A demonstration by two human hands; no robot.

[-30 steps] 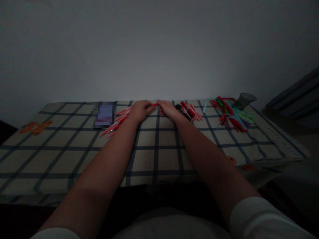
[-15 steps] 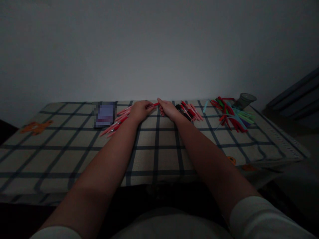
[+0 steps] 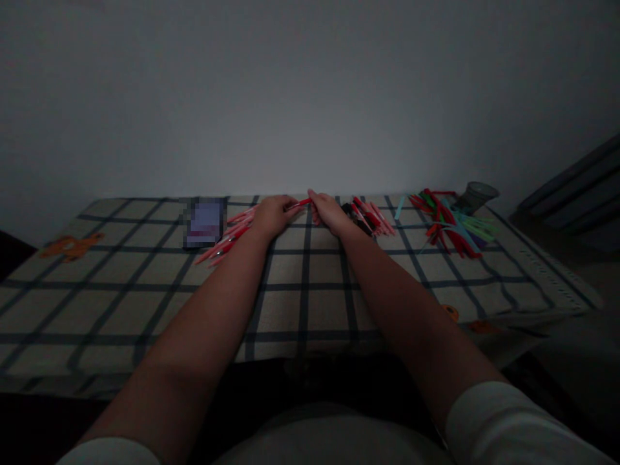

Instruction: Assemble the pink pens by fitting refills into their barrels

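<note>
Pen [image 3: 299, 205], red, mostly hidden between 2 hands at far table [image 3: 300, 303] edge; long axis left-right. Left hand [image 3: 272, 215] and right hand [image 3: 330, 214] each pinch 1 end.

No readable txt, labels, brands or nos. are being shown anywhere. A pixelated patch [image 3: 205, 222] on the checked cloth [image 3: 121, 284] is being blurred beyond reading; orange prints on the cloth are pics, not lettering.
</note>
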